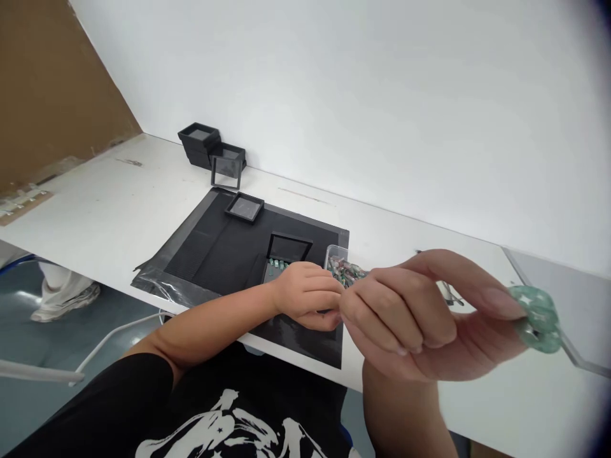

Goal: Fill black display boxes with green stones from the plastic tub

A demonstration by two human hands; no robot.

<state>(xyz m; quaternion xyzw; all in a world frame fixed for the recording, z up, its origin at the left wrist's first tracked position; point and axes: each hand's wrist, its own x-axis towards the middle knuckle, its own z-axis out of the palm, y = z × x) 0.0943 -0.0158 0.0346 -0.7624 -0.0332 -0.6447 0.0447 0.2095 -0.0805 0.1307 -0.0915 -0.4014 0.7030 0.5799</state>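
The translucent green piece (539, 318) sits pinched in the grip of your right hand (405, 312), well right of the open black case (288, 246), while your left hand (308, 292), whose curled grip I cannot tell as full or bare, is nearer that case.

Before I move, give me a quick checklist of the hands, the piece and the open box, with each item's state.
1. Green star-patterned piece held by right hand: ok, pinched at the fingertips.
2. Box lid raised: ok, it stands tilted up.
3. Open box fully in view: not ok, left hand hides part of it.
4. Left hand free of pieces: cannot tell, its curled fingers hide the grasp.
5. Hands apart: cannot tell, they overlap in this view.
6. Clear container upright: ok, with pieces inside.
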